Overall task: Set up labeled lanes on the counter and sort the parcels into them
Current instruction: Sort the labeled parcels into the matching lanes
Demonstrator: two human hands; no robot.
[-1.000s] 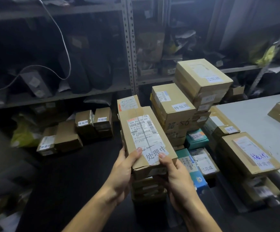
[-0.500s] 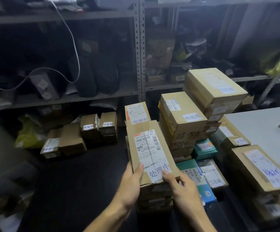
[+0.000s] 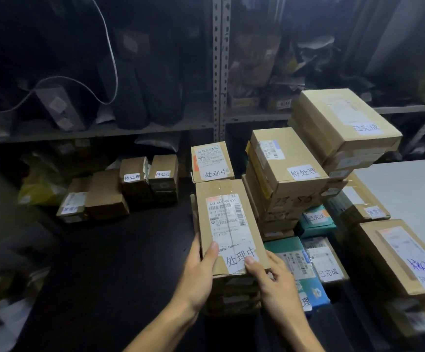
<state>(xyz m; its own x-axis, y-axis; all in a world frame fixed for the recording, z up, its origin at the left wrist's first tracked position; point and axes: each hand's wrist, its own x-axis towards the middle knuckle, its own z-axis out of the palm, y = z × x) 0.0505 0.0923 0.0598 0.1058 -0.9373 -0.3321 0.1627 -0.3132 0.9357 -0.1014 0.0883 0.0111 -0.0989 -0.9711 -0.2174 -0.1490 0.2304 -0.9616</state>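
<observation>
Cardboard parcel (image 3: 227, 222) gripped by left hand (image 3: 196, 278) and right hand (image 3: 273, 283); taller box stack (image 3: 282, 174) crowds its right.

Long parcel (image 3: 227, 224) atop a stack, smaller parcel (image 3: 212, 161) behind, taller stack (image 3: 282, 174) right

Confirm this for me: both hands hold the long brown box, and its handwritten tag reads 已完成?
Not quite. Both the left hand and right hand do hold the long brown box, but the head view shows its tag reads 处理中, not 已完成.
</observation>
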